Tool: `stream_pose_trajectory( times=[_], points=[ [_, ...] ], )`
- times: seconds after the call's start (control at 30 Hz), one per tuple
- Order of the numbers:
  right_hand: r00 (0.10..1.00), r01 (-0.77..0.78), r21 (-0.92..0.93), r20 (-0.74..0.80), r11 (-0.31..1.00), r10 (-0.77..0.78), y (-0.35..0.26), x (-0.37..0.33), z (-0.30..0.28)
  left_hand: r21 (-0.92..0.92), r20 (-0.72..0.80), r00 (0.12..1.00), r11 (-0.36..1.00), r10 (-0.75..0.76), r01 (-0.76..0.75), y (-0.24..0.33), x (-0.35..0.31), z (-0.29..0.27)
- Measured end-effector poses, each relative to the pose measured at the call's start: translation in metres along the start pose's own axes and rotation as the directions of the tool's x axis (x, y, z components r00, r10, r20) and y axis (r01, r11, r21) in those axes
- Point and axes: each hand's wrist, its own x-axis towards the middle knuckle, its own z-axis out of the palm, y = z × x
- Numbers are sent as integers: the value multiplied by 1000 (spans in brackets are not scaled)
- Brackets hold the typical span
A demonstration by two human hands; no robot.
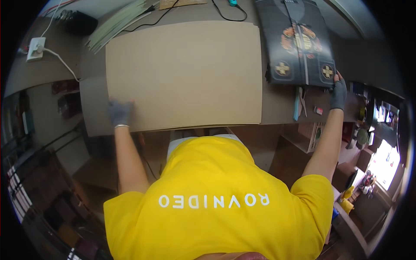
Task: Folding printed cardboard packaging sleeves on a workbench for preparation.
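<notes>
A large plain brown cardboard sheet (184, 78) lies flat on the table in front of me, with other sheet edges showing under its near side. My left hand (120, 112), in a grey fingerless glove, is at its near left corner; motion blurs the fingers. To the right lies a stack of black printed sheets (299, 47) with a round orange emblem and two pale crosses. My right hand (338, 93), gloved the same way, grips the near right corner of the stack, its fingertips bare at the edge.
A light blue tool (297, 105), scissors (303, 104) and a small red-and-white item (318, 110) lie nearer than the black stack. Pale thin strips (117, 26) are bundled at the far left. A white power socket (36, 49) with a plugged cable sits left; a black cable (158, 21) runs behind the cardboard.
</notes>
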Motion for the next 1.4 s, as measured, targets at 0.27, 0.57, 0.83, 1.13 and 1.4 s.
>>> stream_pose_trajectory(
  times=[0.27,0.57,0.83,1.13,1.4],
  points=[
    [941,-51,-451,-321,891,-109,80,68,-76,-21,44,997,997,-67,68,-18,0,-1],
    [917,273,-376,380,886,-121,9,-169,118,-116,1,1000,993,-24,24,-24,-3,-2],
    [940,256,-733,342,631,15,15,-287,194,94,-40,998,994,51,-47,-26,-8,7],
    [730,-288,-26,642,957,237,-33,-243,146,54,55,998,998,36,-39,-23,-7,-29],
    [625,-280,-283,671,918,397,16,-217,145,-778,507,837,527,207,341,-40,42,-72]
  ],
)
